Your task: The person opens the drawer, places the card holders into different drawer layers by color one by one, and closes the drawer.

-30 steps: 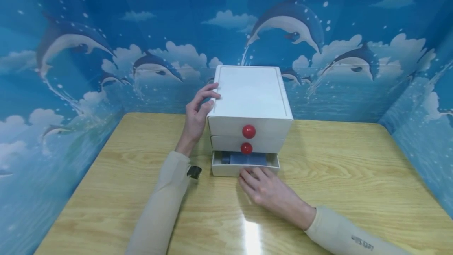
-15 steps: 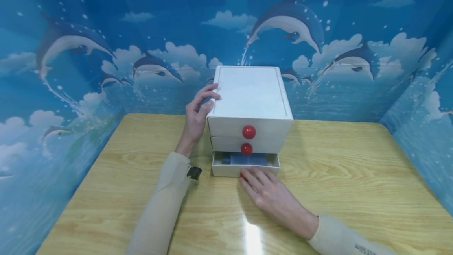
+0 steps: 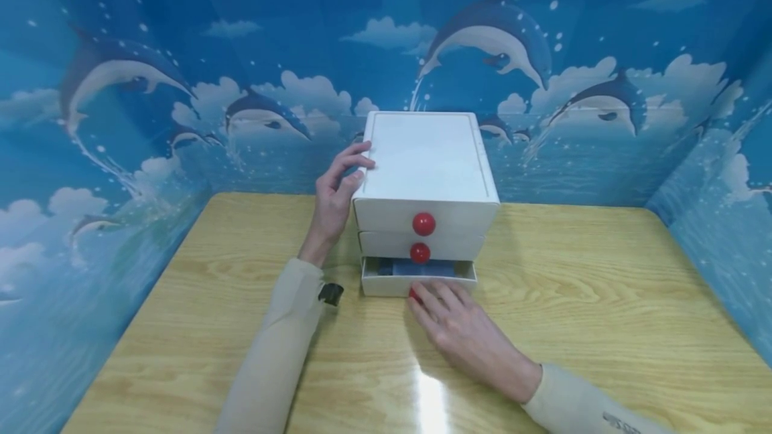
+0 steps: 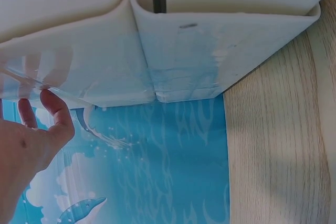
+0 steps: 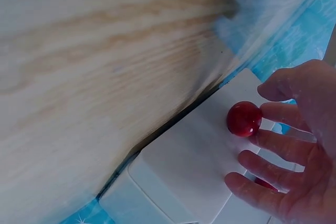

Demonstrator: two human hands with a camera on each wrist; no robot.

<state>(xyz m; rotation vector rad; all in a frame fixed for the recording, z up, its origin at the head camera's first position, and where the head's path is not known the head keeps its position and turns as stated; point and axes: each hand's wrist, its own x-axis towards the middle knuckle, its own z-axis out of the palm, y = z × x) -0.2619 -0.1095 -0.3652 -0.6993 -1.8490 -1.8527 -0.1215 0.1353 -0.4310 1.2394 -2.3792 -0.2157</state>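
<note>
A white drawer unit (image 3: 425,159) with red knobs stands on the table. Its bottom drawer (image 3: 386,286) is pulled partly out, and a bluish flat thing (image 3: 431,268) lies inside. My right hand (image 3: 467,333) has its extended fingers against that drawer's front, right beside the red knob (image 5: 244,119). In the right wrist view the thumb stands apart from the knob. At the unit's left side is my left hand (image 3: 334,199), its fingertips on the top edge and wall. The left wrist view shows its thumb (image 4: 58,111) close to the white wall.
The upper drawer (image 3: 386,216) and middle drawer (image 3: 386,245) are pushed in. A wood-grain table (image 3: 591,300) carries the unit. Behind and at both sides hangs a blue dolphin-print backdrop (image 3: 301,32). A black band (image 3: 331,294) sits at the left wrist.
The bottom drawer has slid slightly inward. My right fingers have shifted a little to the right, exposing more of the red knob. My left hand stays in place.
</note>
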